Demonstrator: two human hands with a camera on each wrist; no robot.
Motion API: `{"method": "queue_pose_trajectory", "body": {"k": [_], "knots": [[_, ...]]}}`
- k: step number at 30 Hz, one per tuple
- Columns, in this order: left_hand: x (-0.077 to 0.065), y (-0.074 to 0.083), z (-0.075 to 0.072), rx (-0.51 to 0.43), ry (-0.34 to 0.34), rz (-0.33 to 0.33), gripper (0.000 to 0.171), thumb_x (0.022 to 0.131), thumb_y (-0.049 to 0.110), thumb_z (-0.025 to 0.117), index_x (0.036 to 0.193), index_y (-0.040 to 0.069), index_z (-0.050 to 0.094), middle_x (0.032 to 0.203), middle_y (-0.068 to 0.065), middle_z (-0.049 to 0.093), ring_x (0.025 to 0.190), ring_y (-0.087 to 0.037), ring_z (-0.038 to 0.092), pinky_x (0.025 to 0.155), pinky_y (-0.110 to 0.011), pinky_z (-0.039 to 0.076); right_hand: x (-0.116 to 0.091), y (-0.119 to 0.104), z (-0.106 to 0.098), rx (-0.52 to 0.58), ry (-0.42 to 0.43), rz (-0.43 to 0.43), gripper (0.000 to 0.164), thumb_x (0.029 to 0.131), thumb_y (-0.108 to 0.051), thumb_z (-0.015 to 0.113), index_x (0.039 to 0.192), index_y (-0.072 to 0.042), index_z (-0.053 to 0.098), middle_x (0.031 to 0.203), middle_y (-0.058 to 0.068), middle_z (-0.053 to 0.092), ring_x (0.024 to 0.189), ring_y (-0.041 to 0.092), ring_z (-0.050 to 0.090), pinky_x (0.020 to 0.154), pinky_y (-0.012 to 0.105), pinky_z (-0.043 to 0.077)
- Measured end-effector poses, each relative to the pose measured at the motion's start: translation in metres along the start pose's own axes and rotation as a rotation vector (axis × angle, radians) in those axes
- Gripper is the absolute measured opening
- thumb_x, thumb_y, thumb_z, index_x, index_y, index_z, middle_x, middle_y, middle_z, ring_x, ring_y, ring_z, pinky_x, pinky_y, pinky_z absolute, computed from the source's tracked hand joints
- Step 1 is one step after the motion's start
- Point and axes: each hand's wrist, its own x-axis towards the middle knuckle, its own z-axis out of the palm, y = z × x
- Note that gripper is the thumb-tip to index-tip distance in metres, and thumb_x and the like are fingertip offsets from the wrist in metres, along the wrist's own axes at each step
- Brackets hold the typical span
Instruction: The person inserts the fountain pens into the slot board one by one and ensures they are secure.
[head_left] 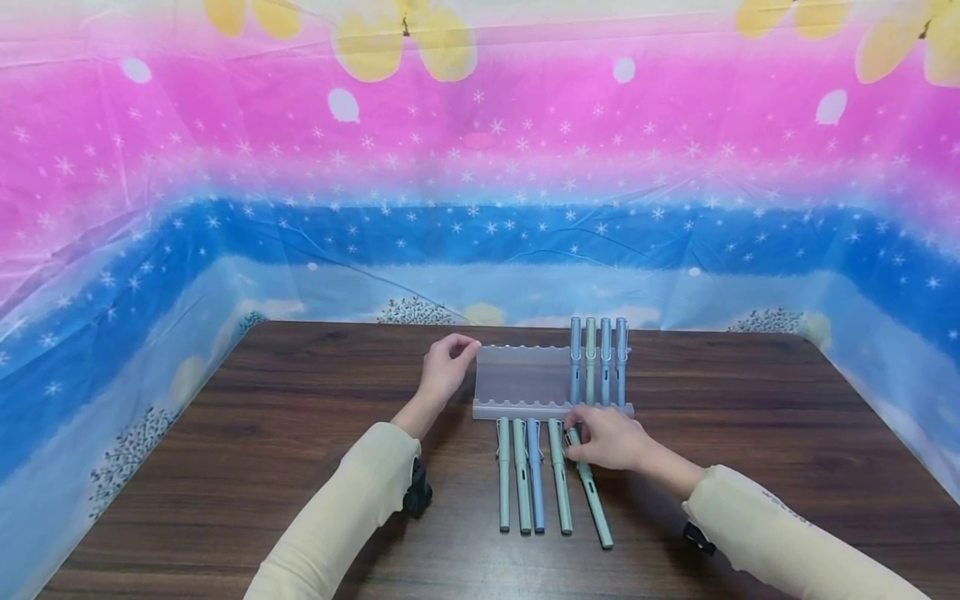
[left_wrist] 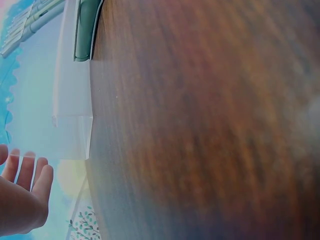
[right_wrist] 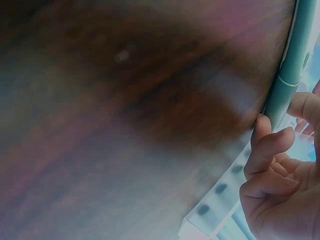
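Observation:
A clear plastic pen rack with notched edges stands on the table. My left hand pinches its upper left corner; in the left wrist view the fingers are at the rack's edge. My right hand grips the clip end of a pale green pen, which lies slanted in front of the rack. The right wrist view shows fingertips and thumb around that pen. Several capped pens, blue and green, lean upright in the rack's right part.
Left of the held pen lie two green pens, a blue pen and another green pen, roughly parallel. The dark wooden table is enclosed by a pink and blue patterned cloth at the back and sides.

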Motion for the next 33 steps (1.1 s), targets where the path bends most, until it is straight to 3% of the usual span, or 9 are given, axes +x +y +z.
{"method": "queue_pose_trajectory", "body": {"k": [13, 20, 26, 33], "knots": [[0.0, 0.0, 0.0, -0.003, -0.002, 0.003, 0.02, 0.087, 0.021, 0.056, 0.096, 0.004, 0.062, 0.092, -0.007, 0.06, 0.087, -0.02, 0.053, 0.076, -0.034, 0.042, -0.003, 0.01, -0.004, 0.184, -0.021, -0.058, 0.023, 0.08, -0.014, 0.063, 0.1, -0.006, 0.054, 0.066, -0.005, 0.052, 0.052, 0.009, 0.044, 0.046, 0.025, 0.038], [0.0, 0.0, 0.001, -0.003, 0.001, 0.0, 0.02, 0.087, 0.021, 0.057, 0.096, 0.004, 0.063, 0.092, -0.007, 0.06, 0.087, -0.02, 0.053, 0.077, -0.034, 0.042, -0.004, 0.01, -0.006, 0.326, -0.071, -0.027, 0.023, 0.084, -0.014, 0.059, 0.104, -0.004, 0.053, 0.067, 0.001, 0.054, 0.041, 0.012, 0.042, 0.039, 0.028, 0.039], [0.0, -0.001, 0.0, 0.002, 0.002, -0.003, 0.019, 0.087, 0.021, 0.057, 0.096, 0.005, 0.063, 0.093, -0.006, 0.06, 0.087, -0.02, 0.053, 0.077, -0.034, 0.042, -0.003, 0.01, -0.008, 0.441, -0.087, -0.009, 0.026, 0.085, -0.013, 0.057, 0.108, -0.002, 0.051, 0.069, 0.007, 0.055, 0.042, 0.013, 0.04, 0.039, 0.027, 0.038], [0.0, -0.001, 0.001, 0.0, -0.001, -0.002, 0.019, 0.087, 0.021, 0.057, 0.096, 0.005, 0.063, 0.092, -0.006, 0.06, 0.087, -0.019, 0.053, 0.076, -0.034, 0.042, 0.0, 0.01, -0.014, 0.476, -0.101, -0.009, 0.027, 0.086, -0.013, 0.056, 0.11, -0.003, 0.049, 0.072, 0.007, 0.056, 0.044, 0.012, 0.041, 0.044, 0.032, 0.043]]}}
